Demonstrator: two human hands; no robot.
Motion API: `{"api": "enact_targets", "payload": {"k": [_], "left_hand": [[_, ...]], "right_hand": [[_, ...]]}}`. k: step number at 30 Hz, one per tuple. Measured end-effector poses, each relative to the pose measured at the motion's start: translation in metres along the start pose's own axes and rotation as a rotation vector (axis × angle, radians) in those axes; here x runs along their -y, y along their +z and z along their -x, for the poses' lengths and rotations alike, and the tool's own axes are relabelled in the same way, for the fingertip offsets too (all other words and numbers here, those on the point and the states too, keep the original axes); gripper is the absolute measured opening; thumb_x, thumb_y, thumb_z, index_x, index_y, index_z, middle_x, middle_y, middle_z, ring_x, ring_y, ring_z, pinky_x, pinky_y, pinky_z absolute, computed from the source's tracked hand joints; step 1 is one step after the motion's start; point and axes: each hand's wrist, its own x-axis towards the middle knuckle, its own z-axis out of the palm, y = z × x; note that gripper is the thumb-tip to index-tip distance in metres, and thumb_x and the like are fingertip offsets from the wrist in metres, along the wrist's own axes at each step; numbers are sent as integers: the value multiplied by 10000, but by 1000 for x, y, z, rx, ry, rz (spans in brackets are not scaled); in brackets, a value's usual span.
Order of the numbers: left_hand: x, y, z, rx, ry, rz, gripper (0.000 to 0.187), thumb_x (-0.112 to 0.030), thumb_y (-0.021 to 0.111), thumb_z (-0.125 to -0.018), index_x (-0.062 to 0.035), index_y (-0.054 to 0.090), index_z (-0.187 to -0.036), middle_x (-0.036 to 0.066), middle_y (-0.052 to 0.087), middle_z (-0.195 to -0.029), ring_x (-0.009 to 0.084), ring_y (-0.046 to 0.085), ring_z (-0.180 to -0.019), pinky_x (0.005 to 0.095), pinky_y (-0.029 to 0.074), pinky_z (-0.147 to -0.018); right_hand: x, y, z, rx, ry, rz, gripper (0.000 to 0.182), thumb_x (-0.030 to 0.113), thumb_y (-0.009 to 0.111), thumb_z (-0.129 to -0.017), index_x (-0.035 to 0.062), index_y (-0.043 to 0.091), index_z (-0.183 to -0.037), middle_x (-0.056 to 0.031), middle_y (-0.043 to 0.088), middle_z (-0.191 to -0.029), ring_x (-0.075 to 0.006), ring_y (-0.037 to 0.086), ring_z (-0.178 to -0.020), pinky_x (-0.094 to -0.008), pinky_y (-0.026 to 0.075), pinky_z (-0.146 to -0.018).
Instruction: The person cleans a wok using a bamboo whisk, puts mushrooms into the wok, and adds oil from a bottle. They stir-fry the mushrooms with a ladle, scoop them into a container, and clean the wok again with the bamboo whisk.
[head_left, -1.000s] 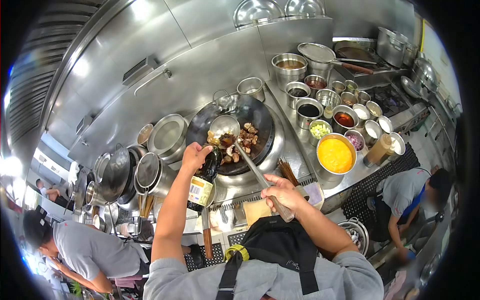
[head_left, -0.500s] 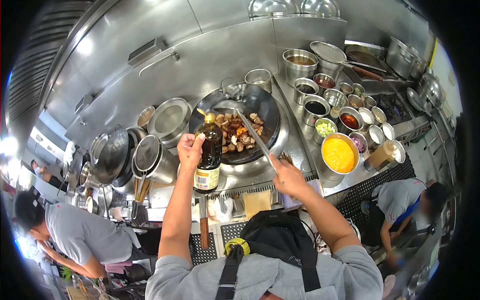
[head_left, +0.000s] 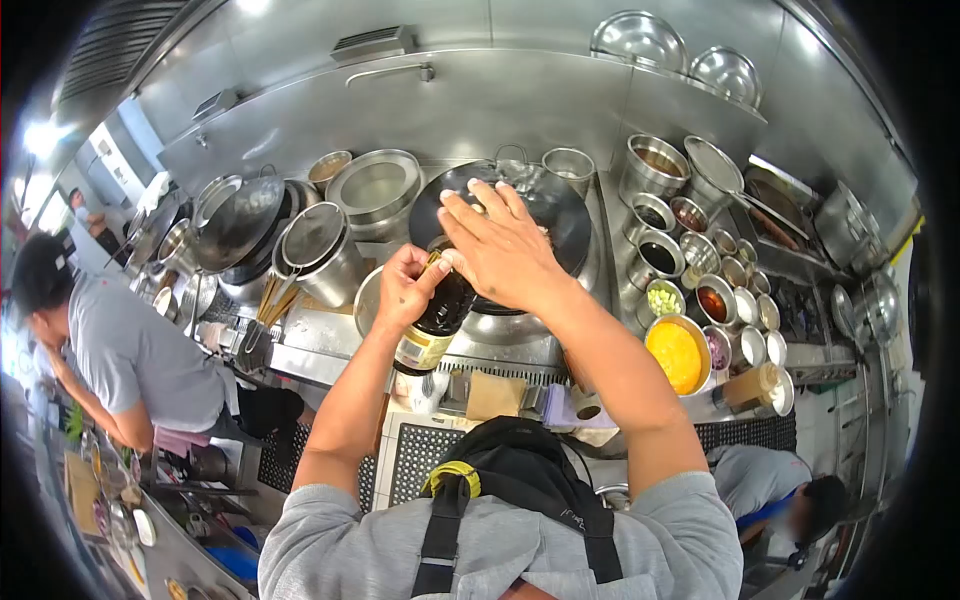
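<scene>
1. The left hand has its thumb and fingers closed around the neck of the dark glass bottle.
2. The right hand has its fingers stretched out and slightly apart, with the back of the hand upward. Its thumb side lies right by the bottle's top; whether it touches the glass cannot be told.
3. The bottle leans slightly, its labelled base toward the person and its neck toward the wok. It is held up in front of the wok, above the front part of the steel range.
4. The wok sits on the range; the hands cover much of its inside, so its contents are mostly hidden.
5. At the range's front edge lie a tan cloth and, to its right, a purple cloth.
6. On the steel counter right of the range, a metal pot of yellow liquid stands near the front edge. Just behind it is a container of chopped green pieces, with a pot of dark liquid farther back.
7. A squeeze bottle of brown sauce lies slanted at that counter's front right part.
8. Left of the wok are a wide metal basin and, nearer the person, a round strainer resting on a pot.
9. One co-worker in grey bends at the left; another bends at the lower right, both apart from the person's hands.
</scene>
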Motion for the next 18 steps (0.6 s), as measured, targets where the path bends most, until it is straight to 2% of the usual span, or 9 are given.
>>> {"api": "enact_targets", "payload": {"k": [3, 4, 7, 8, 9, 11, 14, 17, 18], "left_hand": [[-7, -8, 15, -108, -47, 36, 254, -152, 751, -880, -68, 517, -829, -17, 592, -663, 27, 475, -510, 196, 344, -453], [-6, -13, 20, -122, -36, 61, 244, -142, 751, -876, -67, 525, -827, -19, 603, -677, 26, 497, -541, 192, 360, -471], [-8, -11, 38, -176, 91, 8, 251, -149, 749, -874, -83, 509, -841, -26, 564, -635, 34, 464, -476, 202, 342, -411], [-5, -12, 42, -191, 124, 8, 247, -123, 752, -866, -81, 510, -836, -30, 573, -677, 27, 480, -516, 196, 354, -435], [-2, -18, 47, -191, 59, -83, 250, -113, 758, -859, -80, 511, -837, -31, 572, -705, 23, 487, -547, 195, 363, -451], [-2, -21, 59, -212, 88, -58, 280, -131, 798, -828, -70, 525, -805, -75, 512, -662, 10, 426, -584, 197, 335, -498], [-12, -23, 77, -270, 52, -84, 269, -126, 789, -839, -67, 528, -812, -65, 542, -671, 10, 457, -583, 195, 361, -497], [-24, -21, 93, -302, 94, 131, 236, -100, 766, -857, -62, 535, -829, -45, 579, -694, 11, 497, -589, 196, 397, -502], [-24, -23, 99, -285, 69, 90, 213, -73, 747, -867, -56, 537, -842, -26, 606, -720, 19, 533, -609, 199, 429, -521]], "right_hand": [[-6, 13, 0, 140, 87, -44, 432, 314, 573, -938, 28, 581, -1261, -142, 548, -1355, -358, 462, -1269, -513, 306, -1100], [-1, 18, 5, 135, 117, -71, 403, 296, 601, -919, 24, 611, -1217, -147, 575, -1307, -353, 474, -1253, -506, 331, -1077], [16, 24, 3, -66, 94, -127, 396, 268, 637, -880, -4, 638, -1167, -167, 574, -1262, -359, 486, -1211, -531, 323, -1069], [21, 18, -2, -142, 45, -122, 384, 256, 658, -860, -1, 646, -1145, -151, 569, -1281, -353, 480, -1218, -528, 333, -1065], [27, 12, -10, -166, -38, -113, 378, 264, 661, -854, 3, 658, -1129, -139, 568, -1299, -341, 475, -1226, -525, 330, -1066], [29, 12, -16, -82, -191, -56, 359, 266, 657, -861, 9, 671, -1111, -129, 602, -1252, -333, 488, -1211, -528, 334, -1060], [27, 20, -11, -60, -118, -35, 353, 271, 650, -870, 6, 678, -1101, -129, 640, -1188, -330, 518, -1177, -522, 347, -1046], [37, 30, 5, -67, -8, -218, 343, 270, 642, -879, 1, 681, -1088, -133, 662, -1135, -325, 554, -1136, -502, 358, -1037], [40, 35, 8, -114, 38, -342, 321, 254, 645, -882, -2, 687, -1070, -147, 674, -1092, -323, 592, -1074, -463, 398, -1003]]}}
